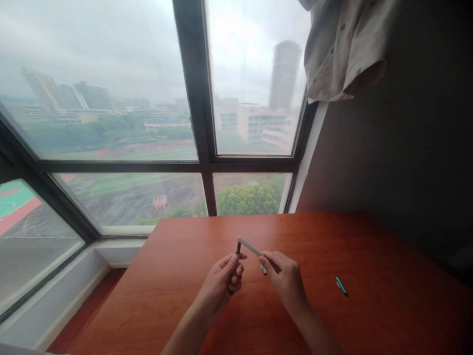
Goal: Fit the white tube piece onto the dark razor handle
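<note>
Closed around a slim dark pen-like piece [238, 248], my left hand [226, 276] keeps it nearly upright, its narrow black end pointing up. My right hand [284, 276] pinches a pale, slim stick [250, 245] that slants up to the left. The stick's far end meets or overlaps the top of the dark piece; whether they touch I cannot tell. On the table just behind my right fingers lies a small teal piece [263, 269], partly hidden. A teal and black pen cap-like piece [341, 286] rests farther right.
The reddish-brown wooden table [166, 296] reaches to the windows, whose dark frame [207, 165] rises beyond its back edge. A pale buttoned garment [340, 54] hangs at the upper right by a dark wall [391, 148]. A white ledge [66, 291] runs along the left.
</note>
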